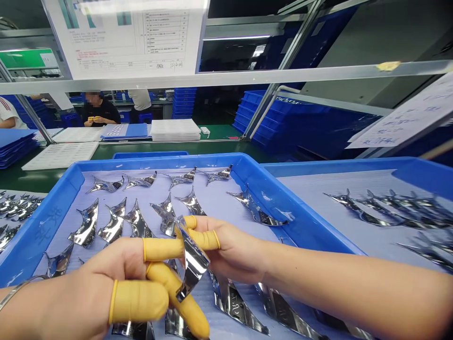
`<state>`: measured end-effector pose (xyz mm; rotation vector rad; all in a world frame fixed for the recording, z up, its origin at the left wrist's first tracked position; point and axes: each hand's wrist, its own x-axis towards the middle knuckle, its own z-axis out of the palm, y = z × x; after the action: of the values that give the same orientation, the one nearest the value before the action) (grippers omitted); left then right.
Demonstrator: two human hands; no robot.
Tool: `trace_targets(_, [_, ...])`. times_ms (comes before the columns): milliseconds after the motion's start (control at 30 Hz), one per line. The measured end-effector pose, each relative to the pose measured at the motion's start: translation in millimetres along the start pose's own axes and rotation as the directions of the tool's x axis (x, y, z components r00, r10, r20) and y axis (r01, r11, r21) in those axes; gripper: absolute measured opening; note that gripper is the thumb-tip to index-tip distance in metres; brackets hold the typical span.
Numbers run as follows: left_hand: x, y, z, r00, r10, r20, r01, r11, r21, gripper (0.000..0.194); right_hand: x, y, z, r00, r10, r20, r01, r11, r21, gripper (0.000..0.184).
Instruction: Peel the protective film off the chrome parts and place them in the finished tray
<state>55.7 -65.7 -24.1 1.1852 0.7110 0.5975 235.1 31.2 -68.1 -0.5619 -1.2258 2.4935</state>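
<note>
My left hand [106,288] and my right hand [230,250] meet above a blue plastic tray [152,163], with yellow finger cots on several fingers. Between their fingertips they pinch a curved, mirror-bright metal piece [194,264], held up off the tray. Similar shiny curved pieces [138,224] lie spaced apart on the tray's lilac liner [63,241]. Others [233,302] lie directly under my hands and wrists, partly hidden by them. A thin metal bracelet [21,288] circles my left wrist.
A second blue tray [354,165] on the right holds overlapping metal pieces [385,210], and more lie at the far left [17,208]. Beyond, a green bench [212,134] carries white trays [175,130]. Blue crates [269,118] are stacked behind. A co-worker [101,113] sits farther back. A printed sheet [123,35] hangs overhead.
</note>
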Motion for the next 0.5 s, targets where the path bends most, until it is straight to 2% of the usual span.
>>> trace_targets(167, [8, -14, -6.0, 0.968, 0.187, -0.169, -0.176, 0.981, 0.076, 0.027, -7, -8, 1, 0.987, -0.134, 0.09, 0.142, 0.987, -0.082, 0.03])
trace_targets(333, [10, -17, -8.0, 0.976, 0.132, -0.172, -0.124, 0.991, 0.056, 0.021, -15, -15, 6, 0.969, -0.22, 0.115, 0.245, 0.924, -0.293, 0.031])
trace_targets(500, [15, -18, -8.8, 0.982, 0.094, -0.163, -0.09, 0.995, 0.031, 0.021, -25, -23, 12, 0.974, -0.218, 0.065, 0.226, 0.898, -0.379, 0.036])
